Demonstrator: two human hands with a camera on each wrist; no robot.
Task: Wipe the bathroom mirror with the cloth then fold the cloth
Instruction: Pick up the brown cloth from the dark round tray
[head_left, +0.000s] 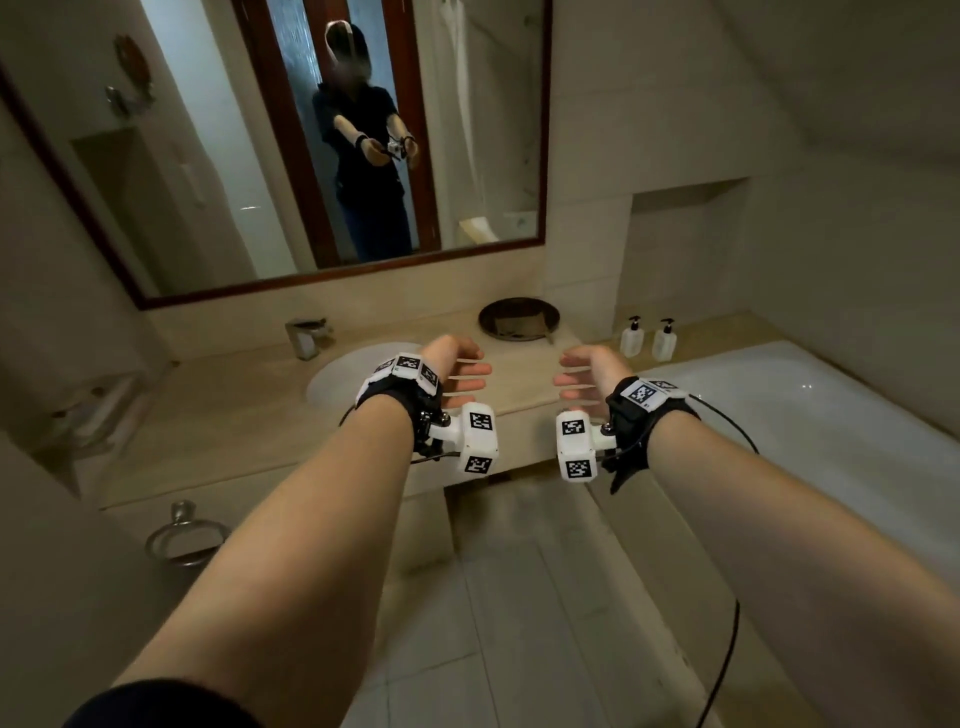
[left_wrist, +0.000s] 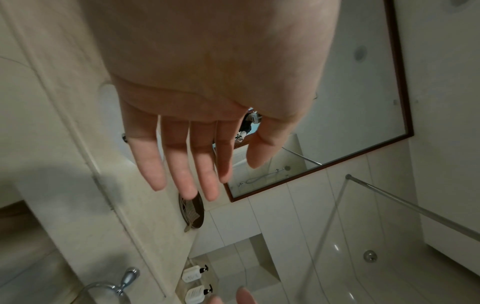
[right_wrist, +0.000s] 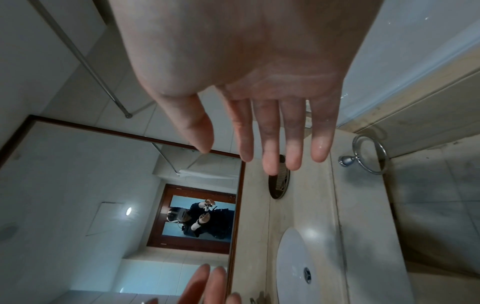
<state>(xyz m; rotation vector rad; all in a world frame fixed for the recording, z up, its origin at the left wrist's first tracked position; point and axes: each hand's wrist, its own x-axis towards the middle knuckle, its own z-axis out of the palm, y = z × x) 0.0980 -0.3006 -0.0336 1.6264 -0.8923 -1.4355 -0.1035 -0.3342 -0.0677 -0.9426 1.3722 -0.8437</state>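
Overhead, the wood-framed mirror (head_left: 218, 171) hangs above the counter (head_left: 234, 415). On a dark dish (head_left: 519, 318) at the counter's back lies the folded cloth (head_left: 521, 325). We hold left hand (head_left: 457, 371) and right hand (head_left: 589, 379) apart, fingers spread, grasping nothing.

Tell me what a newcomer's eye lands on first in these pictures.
First, the left hand and right hand, held out open with palms facing each other above the counter, holding nothing. Behind them the wood-framed mirror fills the wall, reflecting the person. A dark round dish holding a folded cloth sits below the mirror's right corner.
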